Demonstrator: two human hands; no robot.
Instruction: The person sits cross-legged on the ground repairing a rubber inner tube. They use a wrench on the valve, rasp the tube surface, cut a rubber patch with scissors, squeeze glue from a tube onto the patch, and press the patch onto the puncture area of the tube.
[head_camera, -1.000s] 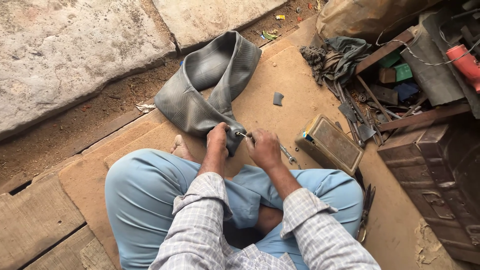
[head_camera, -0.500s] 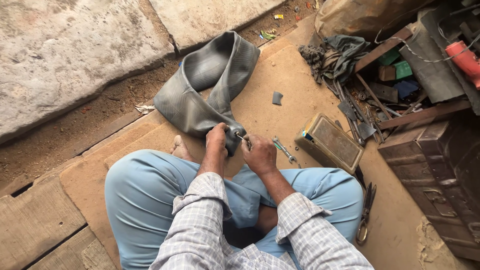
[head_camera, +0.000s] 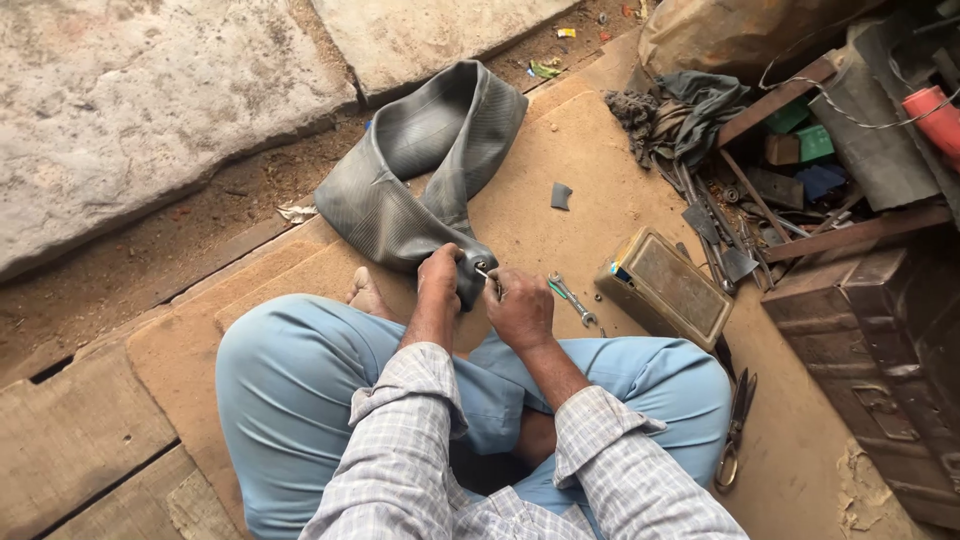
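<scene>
One grey rubber inner tube (head_camera: 420, 170), limp and folded, lay on a tan board (head_camera: 600, 190) set over bare dirt and two rough stone slabs (head_camera: 130, 100). Its near end was clamped in the left hand (head_camera: 440, 275); the right hand (head_camera: 520, 308), just beside the tube, pinched its small metal valve (head_camera: 483, 271). Right of the tube lay one spanner (head_camera: 572, 298), one worn rectangular tin box (head_camera: 668, 287) and, nearer the knee, one pair of scissors (head_camera: 735, 430).

Soft, even daylight, faint shadows, no glare; the picture is sharp, only darker at the cluttered right edge.
</scene>
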